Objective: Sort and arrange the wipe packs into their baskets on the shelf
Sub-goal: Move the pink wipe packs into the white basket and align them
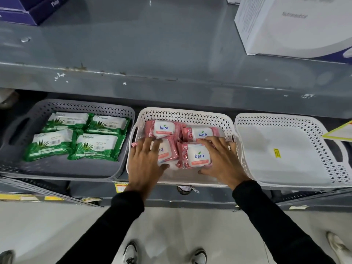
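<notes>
Three perforated baskets stand side by side on a low shelf. The grey basket (pixel 57 166) on the left holds several green aloe wipe packs (pixel 95 145). In the middle, the white basket (pixel 182 113) holds several pink Kara wipe packs (pixel 202 133). My left hand (pixel 146 161) lies over the front left pink pack (pixel 167 151), thumb under its near edge. My right hand (pixel 221 159) grips the front right pink pack (pixel 199 157) from its right side. The white basket (pixel 285 161) on the right holds no packs, only a yellow sticker (pixel 277 153).
A grey shelf board (pixel 171 77) overhangs the baskets just behind them. On it stand a white box (pixel 297 23) at the right and dark blue boxes (pixel 28 8) at the left. A yellow tag (pixel 339 133) pokes in at the right. My shoes (pixel 131 252) are on the pale floor below.
</notes>
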